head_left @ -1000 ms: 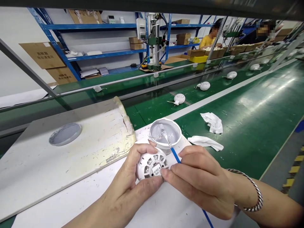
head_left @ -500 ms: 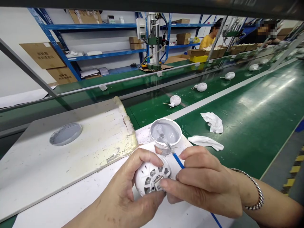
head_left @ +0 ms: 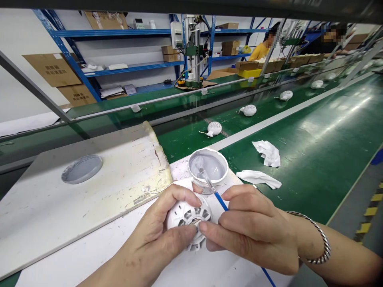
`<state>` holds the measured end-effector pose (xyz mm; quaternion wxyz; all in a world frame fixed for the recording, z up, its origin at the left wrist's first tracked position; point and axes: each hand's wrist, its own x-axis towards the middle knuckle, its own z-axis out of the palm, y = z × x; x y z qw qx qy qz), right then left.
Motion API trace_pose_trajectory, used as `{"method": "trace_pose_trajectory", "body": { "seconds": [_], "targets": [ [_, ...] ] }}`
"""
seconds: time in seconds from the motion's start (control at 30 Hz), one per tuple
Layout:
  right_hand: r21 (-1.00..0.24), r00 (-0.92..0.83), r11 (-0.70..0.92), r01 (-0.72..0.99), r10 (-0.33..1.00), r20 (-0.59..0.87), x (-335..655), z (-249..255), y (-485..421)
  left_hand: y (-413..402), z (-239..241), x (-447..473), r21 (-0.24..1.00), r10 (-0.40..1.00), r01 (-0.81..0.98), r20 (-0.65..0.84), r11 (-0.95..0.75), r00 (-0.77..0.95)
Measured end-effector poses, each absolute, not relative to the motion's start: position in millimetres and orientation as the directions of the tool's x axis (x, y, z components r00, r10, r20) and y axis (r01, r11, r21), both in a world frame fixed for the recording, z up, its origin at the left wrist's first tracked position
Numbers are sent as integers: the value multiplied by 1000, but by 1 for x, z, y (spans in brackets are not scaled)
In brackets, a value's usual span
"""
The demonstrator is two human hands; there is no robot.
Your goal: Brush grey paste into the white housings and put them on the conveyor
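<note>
My left hand (head_left: 172, 223) is wrapped round a white vented smoke detector (head_left: 186, 211). Its thumb lies across the middle of the detector's face. Between the fingers of my right hand (head_left: 254, 225) is a thin paintbrush (head_left: 220, 200) with a blue handle and a metal collar. A fingertip of the same hand touches the detector's centre beside my left thumb, and what lies under them is partly hidden. The brush's bristles overlap the view of a round tub (head_left: 222, 178) of grey paste; contact with the paste I cannot tell.
A paste-smeared lid (head_left: 82, 169) lies on a worn white board (head_left: 119, 159) at left. Crumpled white wipes (head_left: 259, 178) rest on the green bench. Several detectors (head_left: 214, 128) sit on the green conveyor belt behind the tub. Two people work far right.
My left thumb has slid up onto the detector's centre, and the detector has tilted slightly. Detectors on the belt have shifted left, and small white pieces on the far line have shifted right.
</note>
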<state>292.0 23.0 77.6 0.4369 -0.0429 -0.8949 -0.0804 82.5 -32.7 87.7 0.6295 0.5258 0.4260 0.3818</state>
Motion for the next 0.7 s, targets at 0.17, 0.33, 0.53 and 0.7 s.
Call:
{"method": "trace_pose_trajectory", "body": {
  "seconds": [0.17,0.33,0.53,0.7],
  "targets": [
    [174,-626,966,191,-17,780,289,77,24,-34,85,82,992,934,0,-119,126,337],
    [235,-614,951,200,-65,787,289,75,26,-31,82,79,995,924,67,-92,73,370],
    [183,-615,962,201,-22,788,288,74,28,-23,72,75,998,945,-25,-41,52,326],
    [115,-671,959,259,93,736,302,66,21,-7,62,55,1000,995,-10,-2,4,100]
  ]
}}
